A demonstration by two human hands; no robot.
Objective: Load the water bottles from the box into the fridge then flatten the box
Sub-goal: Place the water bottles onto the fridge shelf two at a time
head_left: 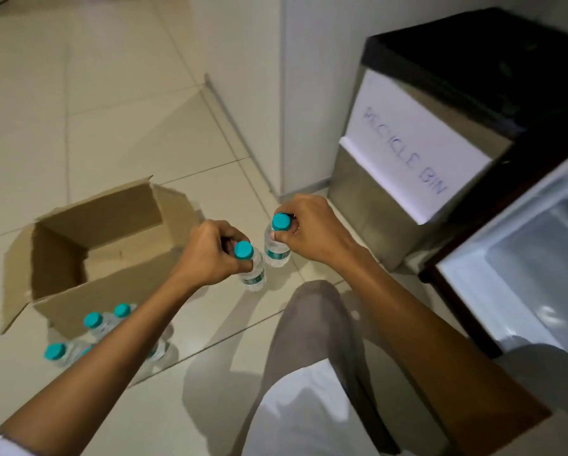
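Note:
The brown cardboard box [62,255] lies open on the tiled floor at the left, nothing visible inside it. My left hand [210,251] grips a clear water bottle [253,274] with a teal cap by its neck, just right of the box. A second teal-capped bottle [277,255] is held the same way by my right hand [308,228], slightly farther back. Both bottles hang upright above the floor. Several more bottles [93,324] stand on the floor in front of the box, partly hidden by my left forearm. The open fridge [522,274] glows at the right edge.
A steel bin [368,205] with a black lid and a paper sign reading "RECYCLE BIN" stands behind the fridge door, against a white wall corner [276,126]. My bent leg in grey trousers [312,340] fills the floor between the bottles and the fridge.

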